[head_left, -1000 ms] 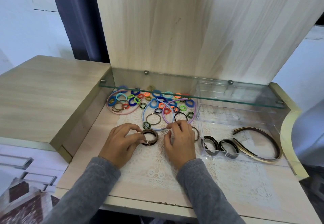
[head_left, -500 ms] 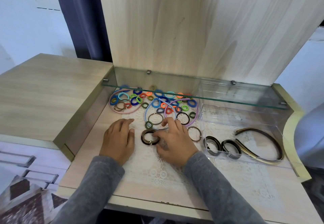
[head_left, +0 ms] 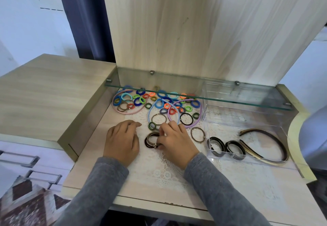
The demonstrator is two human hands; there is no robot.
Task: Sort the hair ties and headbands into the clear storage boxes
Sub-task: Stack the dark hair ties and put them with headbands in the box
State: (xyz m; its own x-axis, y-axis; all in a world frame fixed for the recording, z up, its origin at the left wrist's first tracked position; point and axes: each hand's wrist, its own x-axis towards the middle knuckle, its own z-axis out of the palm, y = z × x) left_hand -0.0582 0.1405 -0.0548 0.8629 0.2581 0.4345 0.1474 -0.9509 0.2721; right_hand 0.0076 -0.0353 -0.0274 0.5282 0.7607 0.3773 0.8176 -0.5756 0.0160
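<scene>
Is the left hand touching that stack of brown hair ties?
Apart. The head view shows a strip of lace mat between the left hand and the brown hair ties.

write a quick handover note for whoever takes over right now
Left hand: rests on the lace mat, holds nothing.
Right hand: pinches the bundle of brown hair ties on the mat.
Done: two dark hair ties and the dark headbands lie in the near clear box.
Left: the bundle, a single brown tie beside it, the coloured ties and three pastel headbands by the glass shelf. A second clear box stands behind the first.
</scene>
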